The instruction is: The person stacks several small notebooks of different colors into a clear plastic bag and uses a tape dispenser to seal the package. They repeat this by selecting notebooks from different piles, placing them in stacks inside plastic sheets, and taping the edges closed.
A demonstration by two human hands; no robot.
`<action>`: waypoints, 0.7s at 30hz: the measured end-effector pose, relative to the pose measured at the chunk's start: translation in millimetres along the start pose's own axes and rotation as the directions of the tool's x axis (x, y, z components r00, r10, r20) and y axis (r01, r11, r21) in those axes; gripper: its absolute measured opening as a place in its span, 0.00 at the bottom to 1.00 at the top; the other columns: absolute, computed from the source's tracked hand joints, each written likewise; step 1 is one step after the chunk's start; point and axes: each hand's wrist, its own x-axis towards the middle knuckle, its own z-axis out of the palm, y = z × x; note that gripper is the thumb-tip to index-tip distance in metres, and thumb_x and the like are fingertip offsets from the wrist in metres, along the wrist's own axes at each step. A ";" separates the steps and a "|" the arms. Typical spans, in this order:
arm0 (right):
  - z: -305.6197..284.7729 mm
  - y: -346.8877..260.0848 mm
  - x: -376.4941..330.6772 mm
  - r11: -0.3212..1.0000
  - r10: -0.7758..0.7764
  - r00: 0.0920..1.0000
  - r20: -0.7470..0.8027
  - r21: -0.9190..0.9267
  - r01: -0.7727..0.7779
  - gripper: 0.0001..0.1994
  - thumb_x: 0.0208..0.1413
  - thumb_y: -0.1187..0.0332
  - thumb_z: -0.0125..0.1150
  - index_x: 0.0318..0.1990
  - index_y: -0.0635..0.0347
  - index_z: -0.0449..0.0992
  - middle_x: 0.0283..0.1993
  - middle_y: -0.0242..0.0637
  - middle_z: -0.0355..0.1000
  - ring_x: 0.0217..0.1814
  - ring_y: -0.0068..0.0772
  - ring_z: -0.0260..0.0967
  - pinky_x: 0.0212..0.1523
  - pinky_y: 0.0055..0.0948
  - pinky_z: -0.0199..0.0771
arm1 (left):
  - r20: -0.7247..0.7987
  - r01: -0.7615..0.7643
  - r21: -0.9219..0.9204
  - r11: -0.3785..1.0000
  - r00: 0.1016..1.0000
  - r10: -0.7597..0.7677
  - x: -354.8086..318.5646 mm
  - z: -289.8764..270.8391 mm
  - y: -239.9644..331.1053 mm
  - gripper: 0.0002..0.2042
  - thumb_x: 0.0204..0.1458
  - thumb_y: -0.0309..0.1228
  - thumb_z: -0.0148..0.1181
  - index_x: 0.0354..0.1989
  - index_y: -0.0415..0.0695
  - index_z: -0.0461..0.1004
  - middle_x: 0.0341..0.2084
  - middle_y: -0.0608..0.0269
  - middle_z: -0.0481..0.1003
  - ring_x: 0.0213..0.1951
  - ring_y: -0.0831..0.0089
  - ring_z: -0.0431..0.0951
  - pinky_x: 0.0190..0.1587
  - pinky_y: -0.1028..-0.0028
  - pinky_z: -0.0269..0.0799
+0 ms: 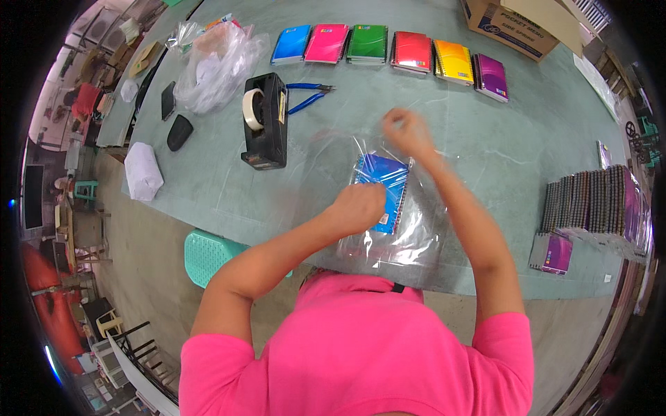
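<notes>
A blue spiral notebook [392, 177] lies on the table in front of me, with a clear plastic sheet [416, 249] spread under and around it. My left hand [362, 206] is curled closed and rests on the notebook's left side. What its fingers hold, if anything, is hidden. Past the notebook's far right corner, my right hand [408, 132] is raised with thumb and fingers pinched together. It is slightly blurred, and anything in the pinch is too small to make out.
Left of the notebook stand a black tape dispenser [276, 132] and blue-handled pliers [305, 102]. Small stacks of coloured notebooks [368, 43] line the far side. A carton [513, 28] sits far right, and a large notebook stack [586, 201] near the right edge. Plastic bags [218, 69] lie far left.
</notes>
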 end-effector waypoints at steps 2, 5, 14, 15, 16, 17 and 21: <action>-39.9 15.0 6.1 0.994 -0.070 0.911 -0.407 -0.110 0.028 0.23 0.39 0.54 0.64 0.45 0.53 0.74 0.44 0.39 0.73 0.47 0.46 0.68 0.46 0.38 0.68 | -0.004 -0.032 -0.006 0.999 0.999 0.032 0.6 -3.8 2.3 0.11 0.43 0.29 0.53 0.29 0.32 0.67 0.24 0.43 0.73 0.28 0.50 0.76 0.31 0.57 0.72; -54.6 -45.6 -29.3 0.907 -0.378 0.925 0.025 -0.188 0.376 0.29 0.36 0.55 0.66 0.49 0.52 0.70 0.43 0.38 0.72 0.46 0.47 0.68 0.45 0.41 0.68 | -0.037 0.014 -0.027 1.000 0.999 -0.015 -1.5 6.5 -3.1 0.10 0.42 0.29 0.53 0.29 0.32 0.67 0.23 0.44 0.74 0.27 0.51 0.76 0.29 0.57 0.72; 8.6 -57.1 -8.6 0.994 0.086 0.988 0.128 -0.076 -0.076 0.29 0.39 0.66 0.66 0.54 0.50 0.66 0.36 0.39 0.74 0.39 0.47 0.71 0.46 0.42 0.67 | -0.054 0.023 0.059 0.998 0.998 -0.020 4.7 4.8 6.5 0.12 0.42 0.30 0.54 0.28 0.31 0.68 0.22 0.44 0.74 0.28 0.50 0.77 0.30 0.57 0.73; 1.0 -55.6 -6.7 0.986 0.098 0.995 0.020 -0.140 -0.095 0.29 0.39 0.68 0.65 0.54 0.49 0.66 0.38 0.39 0.73 0.41 0.47 0.71 0.47 0.42 0.66 | -0.052 0.024 0.033 0.999 0.998 -0.022 2.5 3.1 8.2 0.12 0.42 0.30 0.54 0.29 0.31 0.68 0.23 0.43 0.74 0.28 0.50 0.77 0.31 0.57 0.73; -16.6 -49.6 -3.6 0.972 0.102 0.991 -0.089 -0.202 -0.119 0.29 0.39 0.69 0.65 0.54 0.48 0.66 0.39 0.38 0.73 0.43 0.46 0.70 0.48 0.41 0.65 | -0.051 0.024 0.007 1.000 0.998 -0.024 1.7 0.7 9.4 0.12 0.42 0.31 0.54 0.29 0.31 0.68 0.24 0.43 0.74 0.29 0.50 0.77 0.32 0.57 0.73; -32.9 -47.1 -2.8 0.954 0.093 0.976 -0.198 -0.262 -0.144 0.30 0.38 0.71 0.65 0.54 0.47 0.66 0.41 0.38 0.73 0.45 0.45 0.69 0.49 0.41 0.64 | -0.054 0.026 -0.018 0.999 0.998 -0.027 1.1 -0.6 9.5 0.13 0.42 0.31 0.54 0.29 0.32 0.68 0.24 0.43 0.74 0.30 0.50 0.77 0.33 0.57 0.73; -47.2 -76.0 -70.9 0.863 -0.361 0.905 0.224 -0.289 0.415 0.37 0.34 0.72 0.68 0.58 0.43 0.64 0.47 0.33 0.71 0.54 0.40 0.61 0.51 0.40 0.58 | -0.074 -0.006 -0.031 1.000 0.997 0.003 -6.7 2.0 5.3 0.13 0.43 0.31 0.55 0.31 0.32 0.68 0.27 0.42 0.74 0.32 0.50 0.76 0.35 0.57 0.72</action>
